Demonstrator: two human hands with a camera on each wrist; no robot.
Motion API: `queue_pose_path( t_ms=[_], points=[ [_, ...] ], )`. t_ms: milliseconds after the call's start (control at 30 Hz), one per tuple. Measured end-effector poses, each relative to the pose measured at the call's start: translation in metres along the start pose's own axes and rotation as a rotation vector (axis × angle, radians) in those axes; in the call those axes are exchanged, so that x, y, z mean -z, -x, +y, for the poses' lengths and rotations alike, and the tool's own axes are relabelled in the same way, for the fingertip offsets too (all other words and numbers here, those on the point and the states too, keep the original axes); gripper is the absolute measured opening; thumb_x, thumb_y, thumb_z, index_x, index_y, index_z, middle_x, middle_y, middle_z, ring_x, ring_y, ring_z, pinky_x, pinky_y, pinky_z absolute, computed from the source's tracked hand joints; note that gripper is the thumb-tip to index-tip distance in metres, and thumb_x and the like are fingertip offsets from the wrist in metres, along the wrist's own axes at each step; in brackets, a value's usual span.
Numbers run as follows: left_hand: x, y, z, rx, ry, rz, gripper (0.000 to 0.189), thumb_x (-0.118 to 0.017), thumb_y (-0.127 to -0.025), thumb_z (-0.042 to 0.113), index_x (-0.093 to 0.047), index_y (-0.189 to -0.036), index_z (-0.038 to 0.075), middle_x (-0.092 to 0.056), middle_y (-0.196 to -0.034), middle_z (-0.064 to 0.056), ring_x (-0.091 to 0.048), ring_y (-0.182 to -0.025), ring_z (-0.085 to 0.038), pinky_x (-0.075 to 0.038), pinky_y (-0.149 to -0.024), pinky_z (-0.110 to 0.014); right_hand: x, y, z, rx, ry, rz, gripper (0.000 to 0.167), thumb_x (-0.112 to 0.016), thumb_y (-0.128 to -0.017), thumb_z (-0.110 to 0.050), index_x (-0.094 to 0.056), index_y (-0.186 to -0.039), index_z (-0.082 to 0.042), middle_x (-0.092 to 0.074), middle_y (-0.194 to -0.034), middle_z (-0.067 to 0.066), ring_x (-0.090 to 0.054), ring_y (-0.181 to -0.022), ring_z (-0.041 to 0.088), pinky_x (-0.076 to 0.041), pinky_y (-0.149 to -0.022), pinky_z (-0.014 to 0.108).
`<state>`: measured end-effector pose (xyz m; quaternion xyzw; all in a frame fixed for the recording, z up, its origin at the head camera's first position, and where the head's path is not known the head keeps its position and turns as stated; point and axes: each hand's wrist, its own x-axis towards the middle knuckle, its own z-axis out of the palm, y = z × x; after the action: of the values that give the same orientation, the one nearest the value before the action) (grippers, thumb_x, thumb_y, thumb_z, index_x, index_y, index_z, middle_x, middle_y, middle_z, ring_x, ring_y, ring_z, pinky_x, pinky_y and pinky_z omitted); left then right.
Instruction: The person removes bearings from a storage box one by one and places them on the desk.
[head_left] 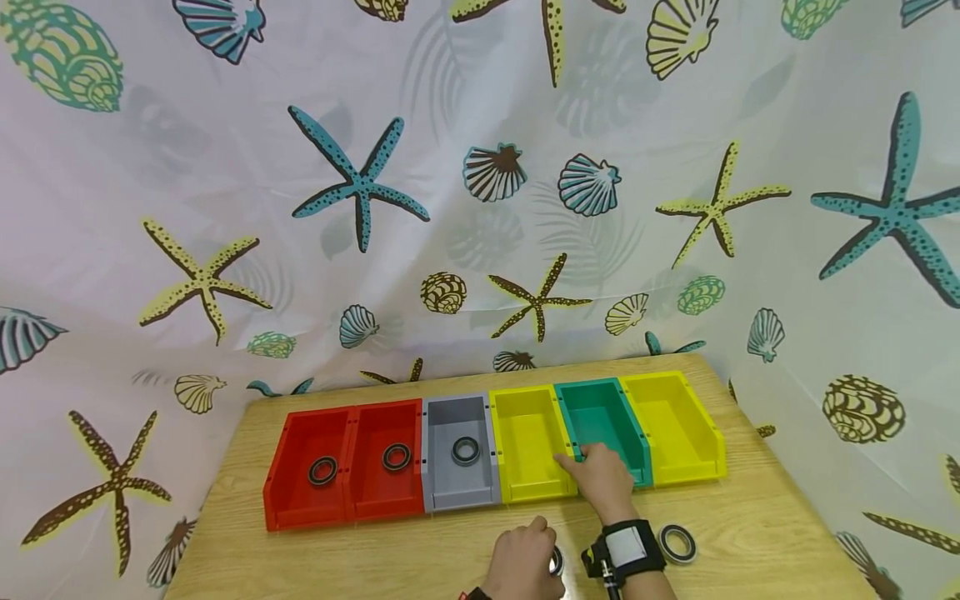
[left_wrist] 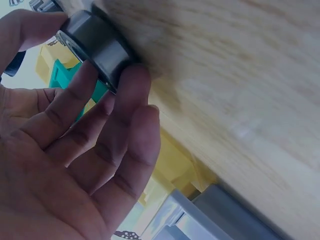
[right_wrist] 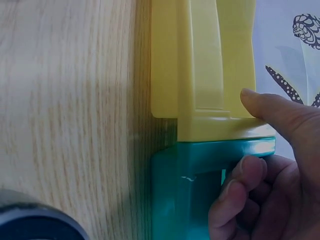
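Note:
My left hand (head_left: 522, 560) is low in the head view, over the wood table. It pinches a ball bearing (left_wrist: 102, 45) between thumb and fingertips, tilted on its edge close to the table surface. My right hand (head_left: 602, 482) is at the front of the middle yellow bin (head_left: 528, 433) and the green bin (head_left: 600, 417). In the right wrist view its thumb (right_wrist: 265, 105) lies on the yellow side and its fingers curl on the green side, gripping the adjoining bin walls (right_wrist: 225, 132). Part of the green bin is hidden behind this hand.
Two red bins (head_left: 303, 433) and a grey bin (head_left: 457, 408) extend the row leftward, each with one bearing inside. Another yellow bin (head_left: 667, 417) ends the row at right. A loose bearing (head_left: 678, 560) lies beside the right wrist. A patterned curtain (head_left: 450, 233) hangs behind.

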<state>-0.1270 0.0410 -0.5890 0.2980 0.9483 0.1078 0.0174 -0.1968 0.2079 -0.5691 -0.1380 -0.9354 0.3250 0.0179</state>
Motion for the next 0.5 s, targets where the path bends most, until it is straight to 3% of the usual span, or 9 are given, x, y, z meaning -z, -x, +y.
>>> queue_pose_path(
  t_ms=[200, 333, 500],
  points=[
    [0.005, -0.003, -0.003, 0.007, 0.079, -0.009, 0.027, -0.086, -0.067, 0.029, -0.063, -0.077, 0.018, -0.047, -0.074, 0.008, -0.042, -0.053, -0.008, -0.035, -0.046, -0.026, 0.001, 0.000, 0.000, -0.006, 0.014, -0.005, 0.063, -0.077, -0.090, -0.044, -0.068, -0.126, 0.007, -0.071, -0.112, 0.026, -0.054, -0.058, 0.019, -0.037, -0.049, 0.031],
    [0.019, -0.008, -0.005, 0.004, 0.127, 0.065, 0.024, -0.084, -0.069, 0.028, -0.062, -0.075, 0.019, -0.048, -0.074, 0.009, -0.040, -0.053, -0.005, -0.033, -0.044, -0.024, 0.001, -0.001, 0.000, -0.006, 0.024, -0.003, 0.061, -0.077, -0.090, -0.044, -0.069, -0.124, 0.007, -0.072, -0.112, 0.026, -0.057, -0.062, 0.020, -0.041, -0.050, 0.032],
    [0.048, -0.021, -0.006, -0.002, 0.130, 0.175, 0.025, -0.085, -0.070, 0.029, -0.066, -0.080, 0.016, -0.051, -0.078, 0.007, -0.043, -0.055, -0.005, -0.034, -0.046, -0.021, 0.001, -0.001, 0.000, 0.002, 0.014, -0.009, 0.059, -0.078, -0.089, -0.044, -0.071, -0.121, 0.006, -0.071, -0.093, 0.020, -0.052, -0.057, 0.020, -0.034, -0.048, 0.031]
  ],
)
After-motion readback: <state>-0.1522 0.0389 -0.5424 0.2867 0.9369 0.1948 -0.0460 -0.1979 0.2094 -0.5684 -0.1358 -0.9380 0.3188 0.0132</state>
